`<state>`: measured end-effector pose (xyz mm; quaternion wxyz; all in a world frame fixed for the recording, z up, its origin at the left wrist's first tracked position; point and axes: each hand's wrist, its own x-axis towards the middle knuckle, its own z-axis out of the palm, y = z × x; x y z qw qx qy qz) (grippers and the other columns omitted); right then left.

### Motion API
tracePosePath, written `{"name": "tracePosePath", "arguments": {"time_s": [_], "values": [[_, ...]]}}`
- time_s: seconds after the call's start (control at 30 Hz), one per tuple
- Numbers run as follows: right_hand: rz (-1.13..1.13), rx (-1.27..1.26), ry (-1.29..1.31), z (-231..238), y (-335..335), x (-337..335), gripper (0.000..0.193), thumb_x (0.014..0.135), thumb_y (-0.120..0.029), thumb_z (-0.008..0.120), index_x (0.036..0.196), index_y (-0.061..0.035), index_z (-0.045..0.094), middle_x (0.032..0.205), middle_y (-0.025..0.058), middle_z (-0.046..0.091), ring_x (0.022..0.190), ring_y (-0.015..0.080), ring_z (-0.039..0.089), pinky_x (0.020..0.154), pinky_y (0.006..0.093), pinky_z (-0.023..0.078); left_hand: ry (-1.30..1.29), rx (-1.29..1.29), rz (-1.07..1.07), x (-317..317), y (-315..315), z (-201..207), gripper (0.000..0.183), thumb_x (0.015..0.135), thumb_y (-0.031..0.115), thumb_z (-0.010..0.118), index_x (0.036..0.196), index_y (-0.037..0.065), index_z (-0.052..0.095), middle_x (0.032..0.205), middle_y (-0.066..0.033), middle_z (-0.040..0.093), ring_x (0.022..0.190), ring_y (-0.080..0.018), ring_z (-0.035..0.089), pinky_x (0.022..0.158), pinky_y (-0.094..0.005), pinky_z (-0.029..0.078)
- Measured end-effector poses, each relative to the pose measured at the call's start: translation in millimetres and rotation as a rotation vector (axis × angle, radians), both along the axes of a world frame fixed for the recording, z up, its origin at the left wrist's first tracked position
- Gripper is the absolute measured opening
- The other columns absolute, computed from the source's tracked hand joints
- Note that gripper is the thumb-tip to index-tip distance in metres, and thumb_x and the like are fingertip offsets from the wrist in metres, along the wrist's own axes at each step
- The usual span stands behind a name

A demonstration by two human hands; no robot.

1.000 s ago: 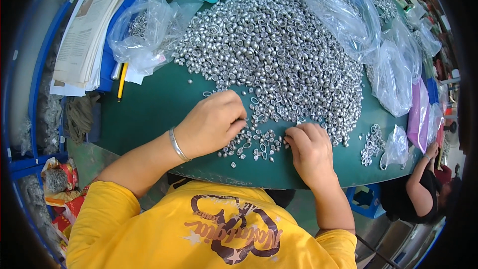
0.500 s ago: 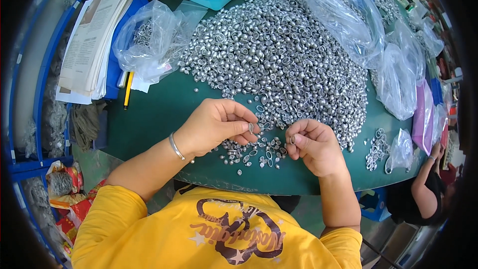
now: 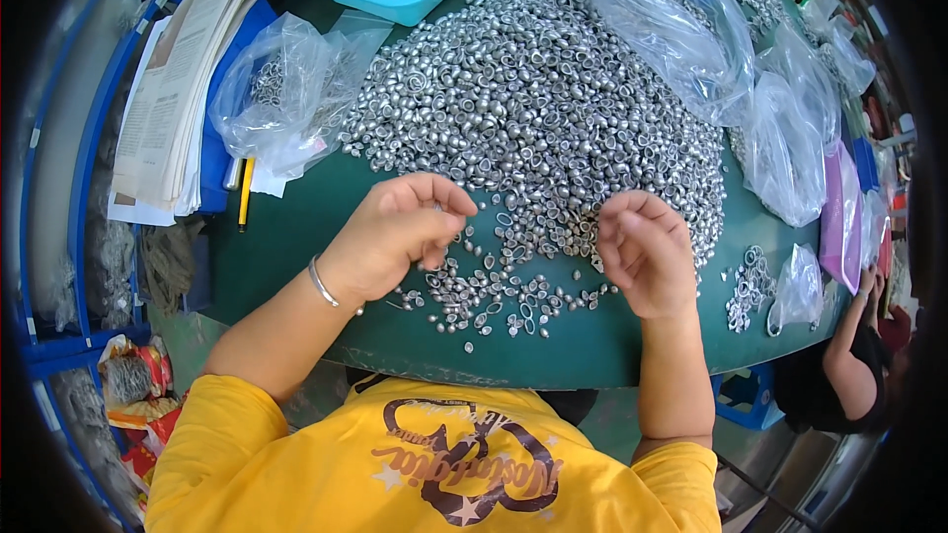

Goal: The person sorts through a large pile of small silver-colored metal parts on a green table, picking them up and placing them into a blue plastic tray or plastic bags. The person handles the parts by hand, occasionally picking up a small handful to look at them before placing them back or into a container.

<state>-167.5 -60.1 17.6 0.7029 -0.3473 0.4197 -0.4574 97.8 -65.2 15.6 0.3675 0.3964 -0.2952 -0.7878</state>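
A large heap of small silver metal pieces, rounded caps and oval rings, lies on the green table. Between the hands and the near table edge is a looser scatter of the same pieces. My left hand, with a silver bangle at the wrist, hovers left of the scatter, thumb and forefinger apart. No piece shows in it. Over the heap's near right edge is my right hand, its fingers loosely curled and slightly parted, with nothing visible between them.
A turquoise basket with metal pieces stands at the far left. Nearer are a clear bag, stacked papers and a yellow pencil. Plastic bags and linked rings lie to the right. Another person's arm shows beyond.
Each hand pinched an oval ring before; both pinches have loosened and the rings no longer show in them. My left hand moved left, my right hand slightly right and away from me.
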Motion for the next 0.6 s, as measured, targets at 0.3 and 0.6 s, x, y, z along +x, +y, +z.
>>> {"name": "tracePosePath", "arguments": {"time_s": [0.3,0.6], "values": [[0.140,-0.824,1.144,-5.4,13.2,24.8,0.007,0.071,-0.008,0.066,0.077,-0.0051,0.063,0.068,0.0083,0.053,0.059,0.0268,0.057,0.053,0.0342,0.046,-1.050,-1.331,-0.128,-33.1,-17.1,-20.7,0.009,0.071,0.001,0.065,0.079,0.001,0.060,0.073,-0.0095,0.050,0.064,-0.0230,0.054,0.057,-0.0308,0.044],[0.109,-0.556,0.759,-9.8,6.2,10.7,0.006,0.070,0.002,0.067,0.074,0.0000,0.063,0.069,0.0063,0.057,0.061,0.0149,0.055,0.054,0.0253,0.043,-0.171,-0.083,-0.073,-23.4,-0.1,4.1,0.006,0.081,0.002,0.059,0.085,-0.001,0.057,0.079,-0.0124,0.062,0.065,-0.0160,0.062,0.052,-0.0215,0.049]]}}
